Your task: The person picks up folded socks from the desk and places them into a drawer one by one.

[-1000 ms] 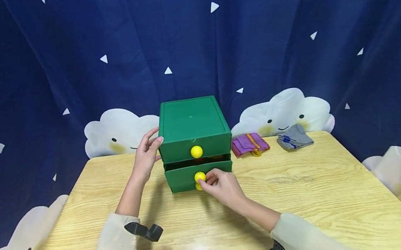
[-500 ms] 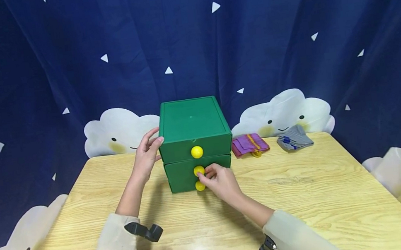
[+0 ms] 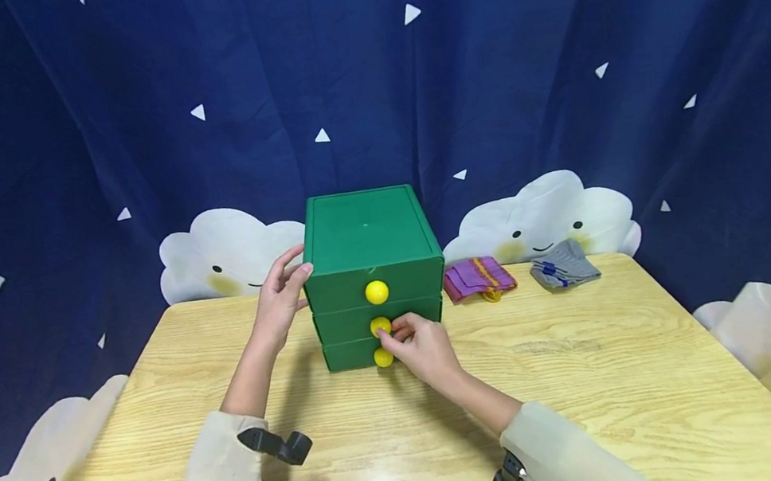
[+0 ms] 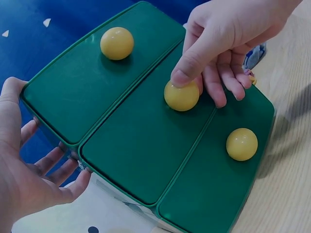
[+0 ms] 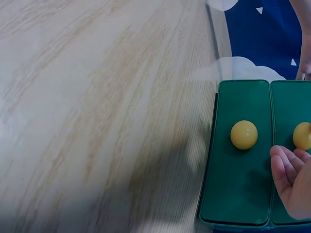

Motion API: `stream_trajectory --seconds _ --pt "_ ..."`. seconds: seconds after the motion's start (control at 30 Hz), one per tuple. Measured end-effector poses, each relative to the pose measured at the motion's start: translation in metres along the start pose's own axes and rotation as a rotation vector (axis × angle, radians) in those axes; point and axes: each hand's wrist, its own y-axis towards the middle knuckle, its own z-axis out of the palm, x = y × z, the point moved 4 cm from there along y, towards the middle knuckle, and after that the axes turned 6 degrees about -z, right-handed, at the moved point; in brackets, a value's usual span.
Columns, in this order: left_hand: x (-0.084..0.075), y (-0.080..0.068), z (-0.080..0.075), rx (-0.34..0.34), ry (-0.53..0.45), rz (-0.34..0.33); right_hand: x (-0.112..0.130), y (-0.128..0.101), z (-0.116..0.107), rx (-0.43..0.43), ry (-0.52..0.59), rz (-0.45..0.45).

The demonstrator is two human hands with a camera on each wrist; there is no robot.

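Observation:
A green cabinet (image 3: 367,229) with three stacked drawers stands on the table, all its fronts flush. Each drawer has a round yellow knob; the top knob (image 3: 377,292) and the bottom knob (image 3: 383,357) are untouched. My right hand (image 3: 430,354) pinches the middle knob (image 4: 181,96), thumb on it and index finger at its side, the other fingers loosely bent by the drawer front. My left hand (image 3: 281,301) steadies the cabinet's left side, thumb at the upper front corner and fingers spread fairly straight along the side wall.
Right of the cabinet lies a folded purple cloth (image 3: 478,277) with a yellow stripe and cord. Beyond it is a grey cloth piece (image 3: 565,265) with blue marks. A dark blue curtain (image 3: 351,76) with white clouds hangs behind the wooden table (image 3: 592,392).
The middle drawer stood partly out a second ago; my right hand has pushed it in by its knob until flush. My left hand has stayed at the cabinet's side.

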Motion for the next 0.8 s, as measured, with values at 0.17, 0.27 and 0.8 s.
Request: stream_trajectory --seconds 0.17,0.27,0.8 --pt "-0.0001 0.0000 -0.0006 0.000 -0.002 -0.002 -0.0003 -0.0008 0.0011 0.008 0.007 0.019" --pt "0.0006 0.0000 -0.0010 -0.001 0.000 -0.003 -0.0003 -0.0023 0.0017 0.018 0.009 0.030" --pt "-0.0011 -0.0003 -0.0003 0.000 -0.007 -0.002 -0.0024 -0.0079 0.0016 0.053 0.016 0.043"
